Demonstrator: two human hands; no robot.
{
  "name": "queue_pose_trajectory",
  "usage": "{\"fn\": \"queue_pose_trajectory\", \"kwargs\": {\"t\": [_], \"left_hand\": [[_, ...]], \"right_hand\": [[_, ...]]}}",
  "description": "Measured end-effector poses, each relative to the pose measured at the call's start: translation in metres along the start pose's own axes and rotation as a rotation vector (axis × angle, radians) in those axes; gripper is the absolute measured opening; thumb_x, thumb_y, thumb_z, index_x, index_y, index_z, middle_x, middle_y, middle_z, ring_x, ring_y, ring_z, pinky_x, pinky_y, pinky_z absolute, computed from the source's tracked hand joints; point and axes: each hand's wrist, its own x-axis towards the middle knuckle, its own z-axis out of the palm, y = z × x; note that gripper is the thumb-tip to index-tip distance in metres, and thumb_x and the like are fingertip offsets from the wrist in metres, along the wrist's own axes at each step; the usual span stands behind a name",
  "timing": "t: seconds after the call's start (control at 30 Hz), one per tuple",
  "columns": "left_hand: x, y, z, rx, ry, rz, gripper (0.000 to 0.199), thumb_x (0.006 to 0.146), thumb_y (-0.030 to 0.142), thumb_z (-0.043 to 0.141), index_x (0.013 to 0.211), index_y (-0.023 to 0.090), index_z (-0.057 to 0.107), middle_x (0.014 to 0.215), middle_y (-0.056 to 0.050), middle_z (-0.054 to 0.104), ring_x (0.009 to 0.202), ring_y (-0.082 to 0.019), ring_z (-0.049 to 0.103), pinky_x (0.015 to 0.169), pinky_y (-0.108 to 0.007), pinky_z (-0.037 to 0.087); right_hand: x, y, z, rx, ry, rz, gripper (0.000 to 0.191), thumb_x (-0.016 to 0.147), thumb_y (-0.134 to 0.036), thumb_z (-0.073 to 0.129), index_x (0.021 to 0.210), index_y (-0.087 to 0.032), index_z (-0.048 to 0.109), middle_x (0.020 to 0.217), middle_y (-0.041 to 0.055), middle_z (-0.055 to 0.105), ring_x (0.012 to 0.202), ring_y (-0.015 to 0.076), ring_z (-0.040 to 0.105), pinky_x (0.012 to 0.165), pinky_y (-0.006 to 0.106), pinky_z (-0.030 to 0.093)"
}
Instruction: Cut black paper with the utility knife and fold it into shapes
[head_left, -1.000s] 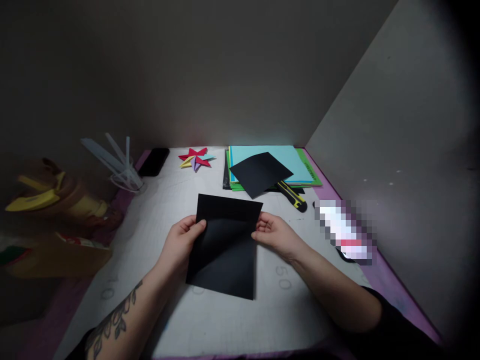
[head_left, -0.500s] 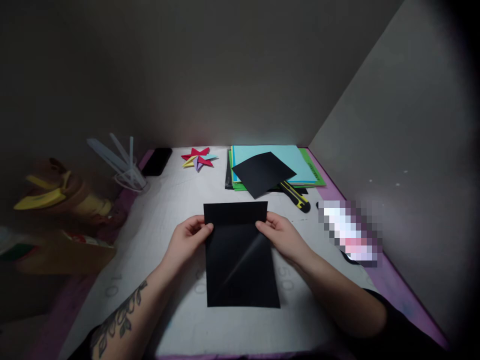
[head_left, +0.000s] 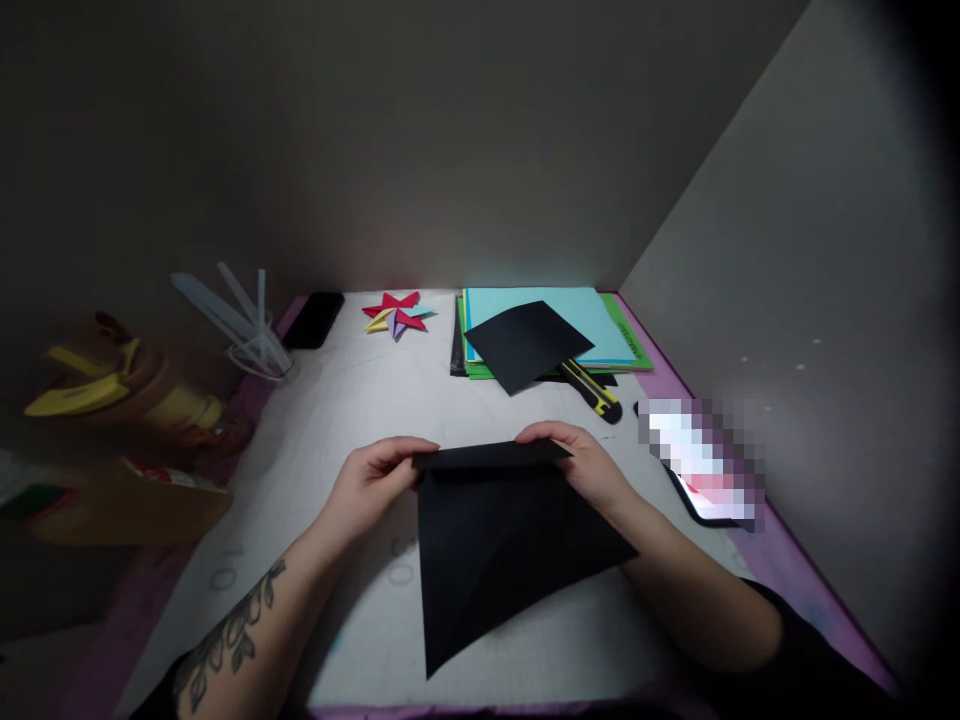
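Note:
Between my two hands is a sheet of black paper (head_left: 495, 550), its far strip bent over along a crease. My left hand (head_left: 379, 475) pinches the left end of this strip, fingers on top and thumb underneath or behind. At the other end, my right hand (head_left: 577, 460) grips the strip in the same way, partly hidden by the paper. The sheet's lower part spreads toward me, with one corner pointing down and another reaching my right forearm. A black paper square (head_left: 529, 345) and a yellow-black box cutter (head_left: 592, 390) lie beyond my right hand.
Coloured paper sheets (head_left: 555, 315) are stacked at the back. Left of them sit a folded paper star (head_left: 397, 315) and a dark phone (head_left: 315, 320). A lit phone (head_left: 701, 470) is at right. A cup with strips (head_left: 262, 355), a brown-yellow bottle (head_left: 157, 400) and a box (head_left: 142, 510) stand at left.
The far strip of the black paper has bent over between my hands. The sheet's near edge has swung to the right and slants. My right hand has shifted slightly right.

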Motion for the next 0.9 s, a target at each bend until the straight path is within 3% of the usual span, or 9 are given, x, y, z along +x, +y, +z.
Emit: {"fn": "queue_pose_trajectory", "kwargs": {"t": [0.13,0.37,0.43,0.53,0.63,0.8,0.9], "left_hand": [[-0.001,0.001,-0.006,0.109,-0.015,0.054,0.016,0.067,0.016,0.065,0.075,0.022,0.078,0.073,-0.006,0.072,0.064,-0.017,0.061,0.061,-0.027,0.045],[-0.009,0.011,-0.01,0.175,-0.082,0.142,0.015,0.071,0.024,0.065,0.075,0.02,0.078,0.076,-0.009,0.072,0.07,-0.021,0.062,0.065,-0.03,0.045],[-0.01,0.011,-0.004,0.098,-0.026,0.107,0.017,0.068,0.025,0.07,0.083,0.02,0.076,0.081,-0.008,0.072,0.074,-0.021,0.062,0.068,-0.029,0.045],[-0.008,0.005,0.007,-0.081,0.057,0.003,0.049,0.064,0.021,0.076,0.112,0.023,0.064,0.091,-0.005,0.07,0.074,-0.016,0.06,0.067,-0.026,0.045],[-0.003,-0.002,0.016,-0.17,0.065,-0.117,0.06,0.064,0.024,0.078,0.12,0.022,0.056,0.079,0.001,0.064,0.062,-0.011,0.056,0.06,-0.023,0.042],[0.0,-0.009,0.022,-0.314,0.036,-0.199,0.031,0.064,0.029,0.08,0.087,0.015,0.066,0.073,-0.003,0.066,0.065,-0.015,0.06,0.062,-0.025,0.045],[0.0,-0.013,0.022,-0.358,0.044,-0.234,0.026,0.063,0.03,0.081,0.072,0.014,0.062,0.068,-0.003,0.067,0.061,-0.013,0.06,0.06,-0.024,0.046]], "right_hand": [[-0.004,-0.006,-0.001,0.015,-0.036,0.063,0.006,0.064,-0.028,0.063,0.067,-0.023,0.063,0.057,-0.0018,0.059,0.051,0.0137,0.051,0.049,0.025,0.038],[-0.006,-0.004,-0.002,-0.048,-0.085,-0.075,0.023,0.072,-0.041,0.06,0.065,-0.02,0.066,0.057,0.0013,0.055,0.052,0.0143,0.047,0.05,0.028,0.037],[-0.003,0.0,-0.002,-0.12,-0.061,-0.147,0.017,0.068,-0.037,0.069,0.067,-0.02,0.064,0.064,0.0006,0.058,0.058,0.0145,0.05,0.056,0.028,0.039],[0.001,0.007,-0.001,-0.222,0.03,-0.296,0.019,0.064,-0.028,0.074,0.078,-0.022,0.062,0.075,-0.0002,0.059,0.07,0.0152,0.053,0.065,0.028,0.042],[0.004,0.011,0.001,-0.234,0.129,-0.363,0.023,0.069,-0.03,0.071,0.088,-0.023,0.06,0.08,0.0,0.059,0.075,0.0159,0.054,0.068,0.028,0.043],[0.003,0.014,0.008,-0.234,0.115,-0.355,0.026,0.07,-0.029,0.07,0.093,-0.023,0.06,0.085,0.0016,0.061,0.08,0.0169,0.056,0.07,0.028,0.044],[0.002,0.015,0.007,-0.255,0.081,-0.326,0.026,0.07,-0.03,0.07,0.094,-0.023,0.061,0.084,0.0017,0.062,0.079,0.0172,0.057,0.069,0.029,0.045]]}}
